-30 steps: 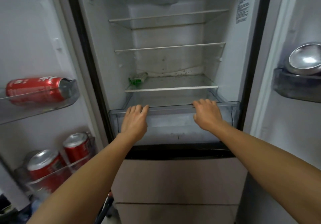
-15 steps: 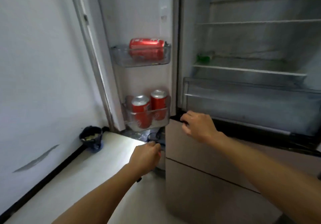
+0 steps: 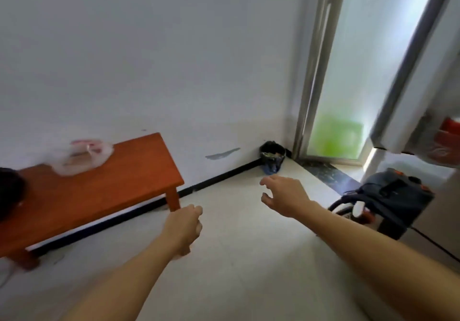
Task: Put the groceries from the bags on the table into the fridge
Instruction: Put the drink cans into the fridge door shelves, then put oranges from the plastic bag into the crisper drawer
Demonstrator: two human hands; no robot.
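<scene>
Grocery bag (image 3: 82,157) slumped on tabletop (image 3: 112,191) near wall, contents blurred. Left hand (image 3: 183,226) loosely curled, right hand (image 3: 283,195) fingers relaxed; both hands empty, apart, over floor. Risks: snatching one handle tips bag, groceries spill; cable (image 3: 435,243) of dark floor machine (image 3: 388,198) below open fridge door (image 3: 423,84) trips me carrying load.

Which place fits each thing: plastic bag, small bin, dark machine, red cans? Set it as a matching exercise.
Things: 1 plastic bag; 2 small bin; 3 dark machine; 4 red cans.
Places: A floor, in the wall corner; B on the wooden table; C in the fridge door; D floor, near the fridge door.
Pairs: 1-B; 2-A; 3-D; 4-C.
</scene>
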